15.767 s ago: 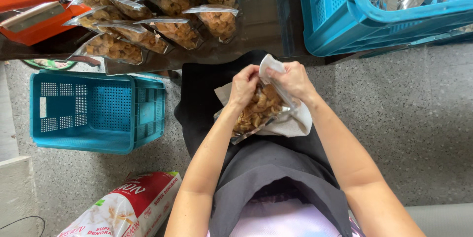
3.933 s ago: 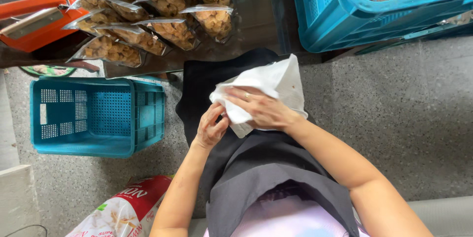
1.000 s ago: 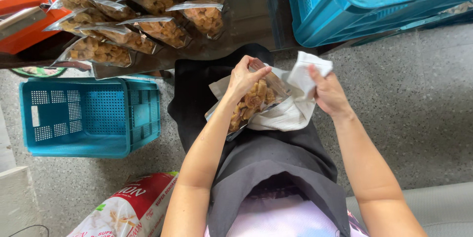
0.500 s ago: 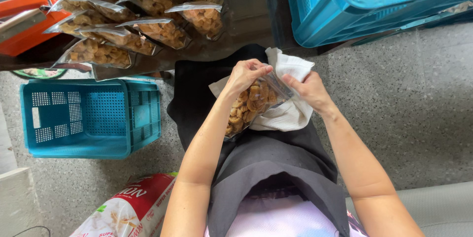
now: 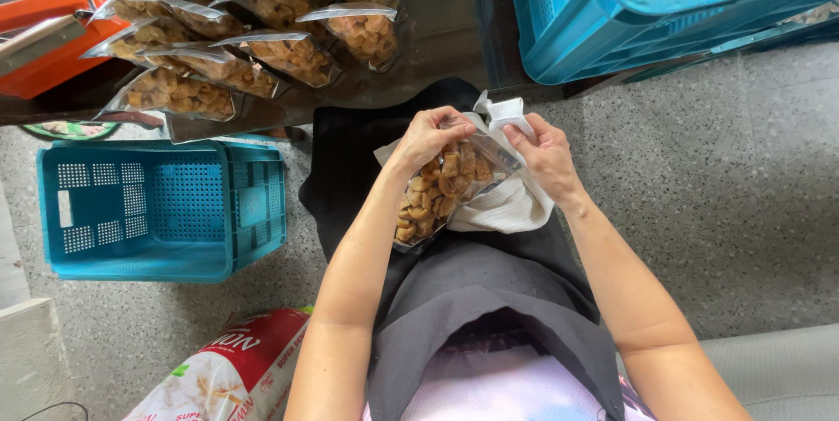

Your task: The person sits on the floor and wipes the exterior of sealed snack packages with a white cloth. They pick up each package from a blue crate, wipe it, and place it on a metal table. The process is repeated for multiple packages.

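A clear plastic pouch of brown snack pieces (image 5: pixel 441 189) lies across my lap on a white cloth (image 5: pixel 511 207). My left hand (image 5: pixel 426 134) pinches the pouch's top edge at its left end. My right hand (image 5: pixel 546 154) grips the same top edge at the right, with a fold of the white cloth caught under its fingers. Both hands sit close together above my black apron (image 5: pixel 472 281).
Several filled snack pouches (image 5: pixel 262 45) lie on a dark table ahead. An orange sealing machine (image 5: pixel 44 41) stands at far left. One blue crate (image 5: pixel 162 207) sits on the floor left, another (image 5: pixel 647 10) at top right. A red and white sack (image 5: pixel 227 377) lies by my knee.
A second ago my right hand held the white cloth up, away from the pouch. It has come down and left onto the pouch's top edge, meeting my left hand.
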